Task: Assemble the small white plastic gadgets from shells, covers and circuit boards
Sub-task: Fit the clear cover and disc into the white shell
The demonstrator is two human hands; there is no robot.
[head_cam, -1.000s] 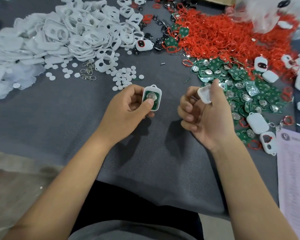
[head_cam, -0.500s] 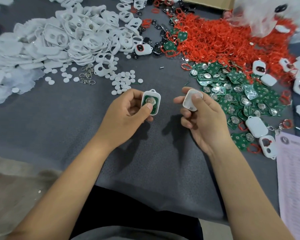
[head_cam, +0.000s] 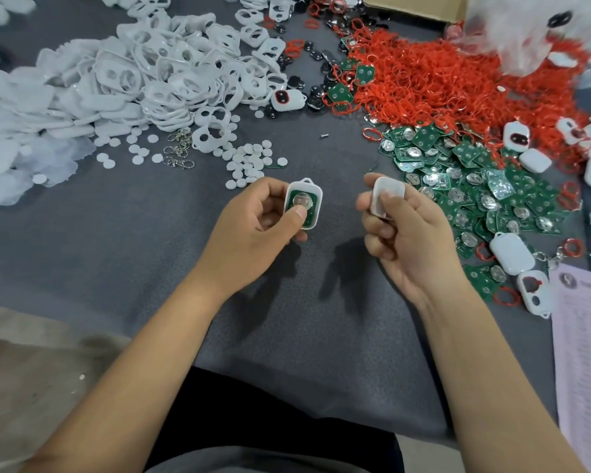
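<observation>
While the left hand (head_cam: 253, 230) grips a white shell (head_cam: 302, 203) w/ green circuit board (head_cam: 304, 208) seated inside, thumb pressing it, the right hand (head_cam: 403, 233) pinches a plain white cover (head_cam: 386, 196), now turned nearer the shell vs 1 s ago; hands apart over bare grey mat (head_cam: 133, 233), circuit boards pile (head_cam: 475, 186) just right, white shells heap (head_cam: 151, 73) far left
</observation>
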